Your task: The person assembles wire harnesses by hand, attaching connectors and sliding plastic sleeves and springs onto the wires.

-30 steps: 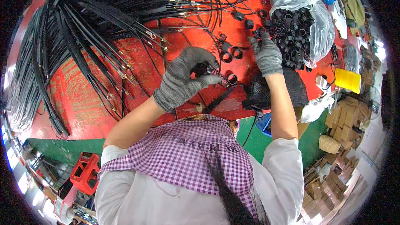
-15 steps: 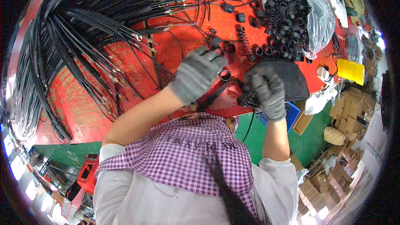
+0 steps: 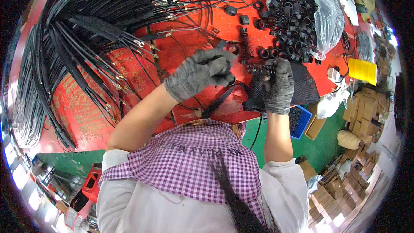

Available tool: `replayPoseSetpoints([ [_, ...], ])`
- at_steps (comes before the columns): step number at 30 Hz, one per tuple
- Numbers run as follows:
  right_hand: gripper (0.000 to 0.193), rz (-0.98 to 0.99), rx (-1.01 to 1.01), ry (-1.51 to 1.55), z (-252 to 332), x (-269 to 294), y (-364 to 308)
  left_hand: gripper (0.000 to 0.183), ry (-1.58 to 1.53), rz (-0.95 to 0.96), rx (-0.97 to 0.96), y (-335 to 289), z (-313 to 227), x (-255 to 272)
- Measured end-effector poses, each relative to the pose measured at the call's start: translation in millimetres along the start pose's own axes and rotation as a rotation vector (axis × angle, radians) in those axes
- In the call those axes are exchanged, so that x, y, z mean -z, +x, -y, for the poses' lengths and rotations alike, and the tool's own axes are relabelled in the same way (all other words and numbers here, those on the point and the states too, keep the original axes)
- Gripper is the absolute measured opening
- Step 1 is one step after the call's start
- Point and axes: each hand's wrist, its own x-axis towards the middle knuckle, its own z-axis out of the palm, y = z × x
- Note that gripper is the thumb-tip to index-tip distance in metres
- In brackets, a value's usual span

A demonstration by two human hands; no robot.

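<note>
My left hand (image 3: 196,74), in a grey glove, is over the middle of the red table (image 3: 172,56). Its fingers are closed around something dark that they mostly hide. Close to its fingertips lies a small black ring (image 3: 231,80). In my right hand (image 3: 280,88), also gloved, a black coil spring (image 3: 258,68) is pinched, pointing left toward the other hand. Beneath the right hand lies a black mesh bag (image 3: 305,85). Another black spring (image 3: 244,43) lies on the table beyond the hands.
Long black cables (image 3: 82,21) with metal ends cover the table's left and far side. Black collars (image 3: 295,30) and springs spill from a clear plastic bag (image 3: 330,26) at far right. A yellow bin (image 3: 362,71) stands right; a blue bin (image 3: 300,121) is below the table edge.
My right hand has turned and now shows the spring between its fingers. My left hand has shifted slightly left and nearer, its fingers curling closed.
</note>
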Motion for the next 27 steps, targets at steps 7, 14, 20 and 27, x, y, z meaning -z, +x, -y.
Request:
replayPoseSetpoints([
  [7,0.03,0.126,0.05,-0.043,5.5,-42.9,-25.6,0.026,-0.824,0.246,0.033,-7.5,25.4,5.9],
  [14,0.012,0.218,0.719,-0.486,-7.1,-54.8,-43.3,0.029,-0.742,-0.223,0.076,-19.6,20.1,-3.4],
  [20,0.02,0.405,1.063,-0.736,-5.6,-59.2,-51.2,0.028,0.907,-0.333,-0.492,-45.7,19.4,-4.8],
  [27,0.055,0.733,0.779,-0.937,-26.0,-47.6,-58.9,0.046,0.49,-0.012,-0.119,-84.4,10.1,41.3],
])
